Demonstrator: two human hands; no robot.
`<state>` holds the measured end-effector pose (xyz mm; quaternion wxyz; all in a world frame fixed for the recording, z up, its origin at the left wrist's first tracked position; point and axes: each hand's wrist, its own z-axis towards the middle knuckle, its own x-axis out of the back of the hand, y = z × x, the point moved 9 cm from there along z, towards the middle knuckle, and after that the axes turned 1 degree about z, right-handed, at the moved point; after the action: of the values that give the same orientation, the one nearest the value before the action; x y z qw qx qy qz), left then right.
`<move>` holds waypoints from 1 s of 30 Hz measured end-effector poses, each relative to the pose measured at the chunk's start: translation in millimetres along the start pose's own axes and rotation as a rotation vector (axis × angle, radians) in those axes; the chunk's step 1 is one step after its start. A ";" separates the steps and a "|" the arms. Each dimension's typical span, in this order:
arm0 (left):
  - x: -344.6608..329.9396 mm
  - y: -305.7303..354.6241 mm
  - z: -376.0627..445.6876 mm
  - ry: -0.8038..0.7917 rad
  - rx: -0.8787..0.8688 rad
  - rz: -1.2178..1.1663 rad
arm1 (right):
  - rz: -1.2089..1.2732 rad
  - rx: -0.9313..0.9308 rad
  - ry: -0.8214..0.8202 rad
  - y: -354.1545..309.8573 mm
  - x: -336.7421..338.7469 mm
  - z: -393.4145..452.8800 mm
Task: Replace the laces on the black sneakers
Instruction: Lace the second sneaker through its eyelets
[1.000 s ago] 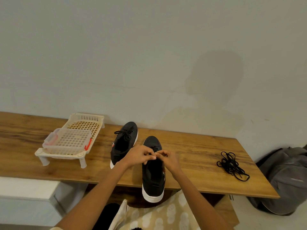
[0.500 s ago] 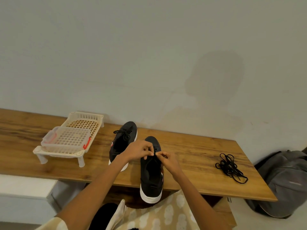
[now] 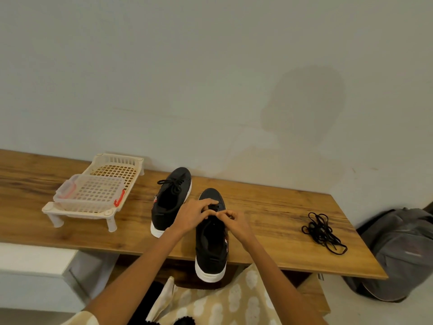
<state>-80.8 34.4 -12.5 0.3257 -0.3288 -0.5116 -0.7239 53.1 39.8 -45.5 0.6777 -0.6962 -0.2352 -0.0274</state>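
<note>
Wooden table (image 3: pixel 269 207) against pale wall. 2 black sneakers, white-soled: near sneaker (image 3: pixel 209 249), heel overhanging table's front edge; far sneaker (image 3: pixel 169 202), just left and behind, lace tied. Left hand (image 3: pixel 191 214) curled over near sneaker's lace area, fingertips pinching lace there; right hand (image 3: pixel 234 222) pinching same lace (image 3: pixel 214 208) opposite, fingers bent. Loose bundle of black laces (image 3: pixel 322 231) well to right on table. Cream plastic rack (image 3: pixel 98 188) at left, clear container (image 3: pixel 90 192) inside. Grey bag (image 3: pixel 403 252) on floor, right.
</note>
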 end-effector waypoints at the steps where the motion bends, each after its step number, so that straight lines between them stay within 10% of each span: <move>1: -0.6 -2.6 -0.5 0.023 0.024 -0.033 | -0.039 0.009 -0.009 -2.7 -0.8 -0.5; 11: -4.0 -3.9 5.3 -0.028 0.017 -0.027 | -0.506 0.090 0.077 -19.5 -4.1 1.4; 30: -6.7 10.5 10.9 -0.146 -0.169 0.024 | -0.301 0.083 0.030 -12.2 0.2 1.3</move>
<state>-66.9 42.9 -9.6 0.2674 -0.4133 -0.4669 -0.7347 48.5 40.8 -34.2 0.6976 -0.6238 -0.3276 -0.1296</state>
